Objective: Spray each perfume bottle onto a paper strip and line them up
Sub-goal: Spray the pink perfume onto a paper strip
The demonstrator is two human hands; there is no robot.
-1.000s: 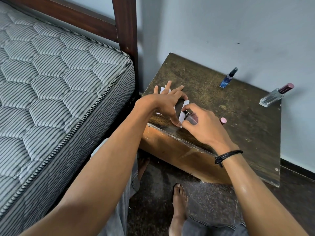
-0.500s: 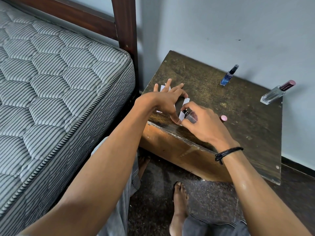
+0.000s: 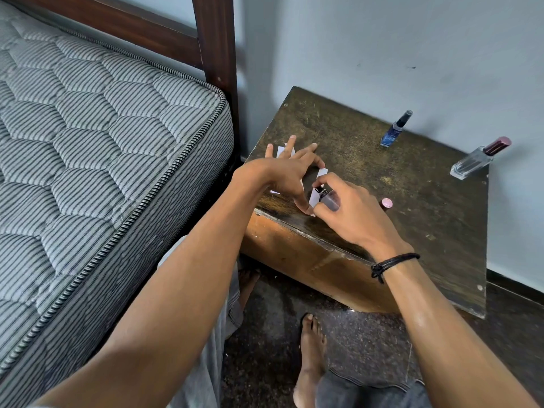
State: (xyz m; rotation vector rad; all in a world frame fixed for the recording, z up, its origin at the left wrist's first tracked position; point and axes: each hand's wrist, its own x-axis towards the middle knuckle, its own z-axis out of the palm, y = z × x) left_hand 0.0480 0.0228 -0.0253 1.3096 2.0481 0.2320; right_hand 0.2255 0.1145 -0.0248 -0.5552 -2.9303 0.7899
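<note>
On the dark wooden side table [image 3: 412, 201], my right hand [image 3: 350, 213] grips a small clear perfume bottle [image 3: 328, 198], its black nozzle pointed at a white paper strip [image 3: 319, 184]. My left hand [image 3: 290, 172] presses that strip down with thumb and spread fingers, partly hiding it. Another white strip [image 3: 283, 151] lies under my left fingers, mostly hidden. The bottle's pink cap [image 3: 386, 203] rests on the table just right of my right hand. A blue bottle with a black cap [image 3: 396, 129] and a clear bottle with a maroon cap [image 3: 478, 159] stand at the table's back edge by the wall.
A striped quilted mattress [image 3: 103, 157] on a dark wooden bed frame [image 3: 216, 69] fills the left side. The wall [image 3: 382, 39] runs right behind the table. My bare foot [image 3: 310, 357] rests on the dark floor below the table's front edge.
Hands, bottle and strips keep their places on the table; only the camera view has shifted slightly.
</note>
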